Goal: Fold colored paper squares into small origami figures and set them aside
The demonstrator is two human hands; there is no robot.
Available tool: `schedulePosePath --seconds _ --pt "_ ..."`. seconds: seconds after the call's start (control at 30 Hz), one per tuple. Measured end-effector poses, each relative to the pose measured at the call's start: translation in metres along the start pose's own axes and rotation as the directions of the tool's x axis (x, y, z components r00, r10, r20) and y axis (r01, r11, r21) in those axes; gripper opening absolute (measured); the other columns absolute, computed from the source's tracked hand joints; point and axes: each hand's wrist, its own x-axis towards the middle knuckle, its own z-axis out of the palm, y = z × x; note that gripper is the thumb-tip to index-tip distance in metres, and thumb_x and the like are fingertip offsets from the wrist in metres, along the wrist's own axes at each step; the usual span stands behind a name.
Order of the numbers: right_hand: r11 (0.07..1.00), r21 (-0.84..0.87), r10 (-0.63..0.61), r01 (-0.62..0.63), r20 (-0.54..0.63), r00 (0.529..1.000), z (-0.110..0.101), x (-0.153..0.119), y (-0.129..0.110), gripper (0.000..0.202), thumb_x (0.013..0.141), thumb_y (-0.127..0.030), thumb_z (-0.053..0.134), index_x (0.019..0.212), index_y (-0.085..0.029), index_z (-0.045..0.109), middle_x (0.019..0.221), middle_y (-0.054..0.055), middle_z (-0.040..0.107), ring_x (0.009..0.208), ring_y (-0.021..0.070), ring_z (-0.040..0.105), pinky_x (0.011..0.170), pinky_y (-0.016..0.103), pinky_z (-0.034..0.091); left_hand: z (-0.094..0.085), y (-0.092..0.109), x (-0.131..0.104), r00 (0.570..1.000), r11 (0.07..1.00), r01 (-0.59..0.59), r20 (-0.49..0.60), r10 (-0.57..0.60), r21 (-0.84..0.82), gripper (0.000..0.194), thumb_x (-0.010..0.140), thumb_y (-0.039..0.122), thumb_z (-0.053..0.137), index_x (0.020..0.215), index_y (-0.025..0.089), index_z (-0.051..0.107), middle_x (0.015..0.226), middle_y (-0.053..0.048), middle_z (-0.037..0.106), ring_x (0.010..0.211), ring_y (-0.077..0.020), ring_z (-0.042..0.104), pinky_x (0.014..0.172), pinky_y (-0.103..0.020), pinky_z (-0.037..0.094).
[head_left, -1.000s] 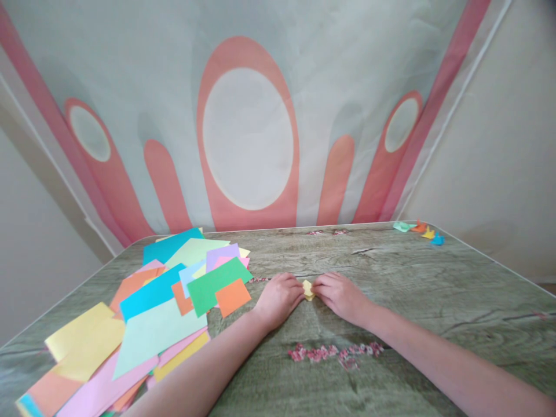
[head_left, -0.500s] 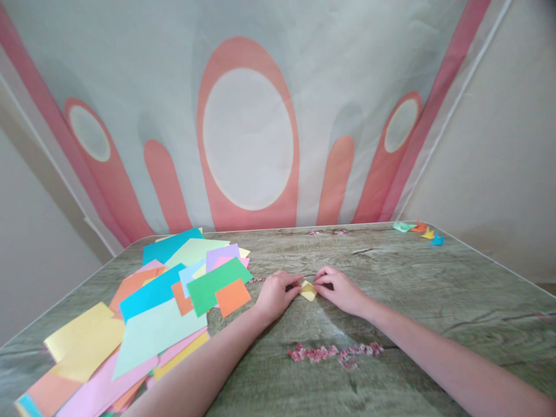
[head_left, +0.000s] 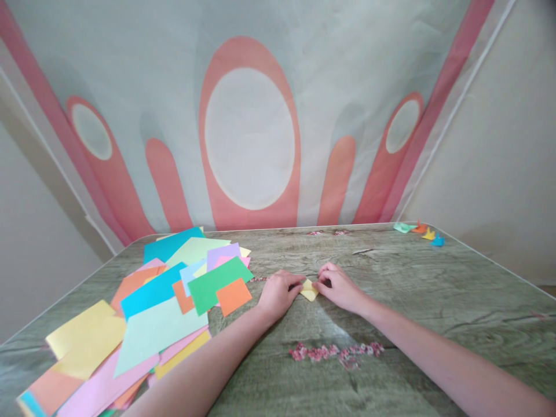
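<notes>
A small piece of folded yellow paper [head_left: 309,291] lies on the table between my two hands, one corner pointing toward me. My left hand [head_left: 280,294] pinches its left corner between thumb and fingers. On the opposite side, my right hand [head_left: 337,286] has its thumb and fingertips closed on the right corner. The fingertips cover both side corners of the paper.
Loose coloured paper sheets [head_left: 152,333] overlap across the table's left side, with an orange square [head_left: 233,296] nearest my left hand. Several small folded paper figures [head_left: 429,234] stand at the far right corner. A printed backdrop [head_left: 249,139] hangs behind the wood-patterned table [head_left: 417,301].
Both hands stay at the yellow paper, with only a slight shift of the right fingers. The whole view has moved a little.
</notes>
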Motion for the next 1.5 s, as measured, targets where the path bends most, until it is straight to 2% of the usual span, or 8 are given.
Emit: schedulePosePath --seconds 0.17,0.3,0.47,0.53,0.77,1.0,1.33,1.5 --pt "0.998 -0.042 -0.044 0.043 -0.023 0.999 0.003 -0.001 0.002 0.018 0.076 -0.025 0.059 0.060 -0.017 0.057 0.083 0.004 0.053 0.082 0.0171 0.049 0.077 0.033 0.039 0.003 -0.001 -0.001 0.998 0.995 -0.058 0.019 0.056 0.085 0.021 0.086 0.025 0.050 0.095 0.025 0.068 0.085 -0.002 0.064 0.084 -0.0159 0.054 0.077 -0.026 0.042" --pt "0.995 -0.069 -0.075 0.073 -0.030 0.997 0.002 -0.002 0.001 0.015 0.076 -0.023 0.059 0.063 -0.017 0.056 0.082 0.004 0.052 0.082 0.0172 0.048 0.076 0.032 0.039 0.000 0.002 -0.002 0.992 0.977 -0.109 0.076 0.097 0.184 0.022 0.086 0.023 0.047 0.095 0.025 0.067 0.088 -0.003 0.060 0.085 -0.0163 0.052 0.077 -0.027 0.042" --pt "0.990 -0.111 -0.096 0.090 -0.052 0.994 0.002 -0.003 0.000 0.011 0.077 -0.025 0.060 0.070 -0.017 0.056 0.080 0.003 0.051 0.082 0.0174 0.048 0.075 0.031 0.040 -0.010 0.019 -0.005 0.969 0.894 -0.224 0.185 0.163 0.387 0.018 0.083 0.022 0.049 0.093 0.021 0.064 0.093 -0.006 0.055 0.090 -0.0201 0.048 0.078 -0.032 0.040" --pt "0.987 -0.122 -0.113 0.105 -0.063 0.992 0.002 -0.004 -0.001 0.009 0.078 -0.025 0.060 0.075 -0.017 0.056 0.082 0.003 0.052 0.083 0.0176 0.049 0.075 0.031 0.040 -0.013 0.025 -0.006 0.961 0.857 -0.255 0.218 0.172 0.447 0.020 0.082 0.019 0.049 0.098 0.020 0.060 0.095 -0.007 0.054 0.092 -0.0214 0.047 0.078 -0.034 0.040" --pt "0.945 -0.233 -0.244 0.230 -0.033 0.969 0.000 -0.011 -0.010 0.011 0.086 -0.023 0.050 0.089 -0.019 0.060 0.090 0.005 0.057 0.086 0.0178 0.051 0.077 0.031 0.040 -0.016 0.034 -0.009 0.945 0.797 -0.297 0.279 0.168 0.525 0.026 0.081 0.012 0.045 0.105 0.017 0.055 0.097 -0.008 0.054 0.096 -0.0230 0.046 0.079 -0.035 0.039" --pt "0.863 -0.362 -0.350 0.353 0.076 0.933 -0.003 -0.018 -0.017 0.018 0.086 -0.018 0.051 0.098 -0.022 0.063 0.095 0.005 0.060 0.093 0.0196 0.049 0.081 0.034 0.039 -0.013 0.036 -0.008 0.945 0.793 -0.302 0.278 0.174 0.528 0.024 0.086 0.014 0.039 0.104 0.016 0.055 0.097 -0.009 0.055 0.100 -0.0228 0.045 0.084 -0.036 0.037" --pt "0.836 -0.405 -0.306 0.371 0.218 0.927 -0.003 -0.009 -0.015 0.026 0.088 -0.015 0.044 0.109 -0.018 0.059 0.106 0.008 0.057 0.101 0.0210 0.046 0.084 0.035 0.038 -0.014 0.030 -0.006 0.955 0.792 -0.278 0.245 0.167 0.544 0.027 0.085 0.016 0.043 0.111 0.017 0.053 0.100 -0.010 0.055 0.103 -0.0239 0.044 0.084 -0.037 0.037" --pt "0.847 -0.365 -0.325 0.387 0.220 0.920 -0.009 -0.007 -0.012 0.038 0.086 -0.012 0.044 0.122 -0.021 0.051 0.113 0.007 0.055 0.104 0.0196 0.045 0.086 0.035 0.036 -0.012 0.024 -0.004 0.967 0.785 -0.242 0.209 0.146 0.571 0.028 0.086 0.017 0.042 0.112 0.020 0.054 0.101 -0.011 0.056 0.108 -0.0246 0.042 0.086 -0.038 0.036"
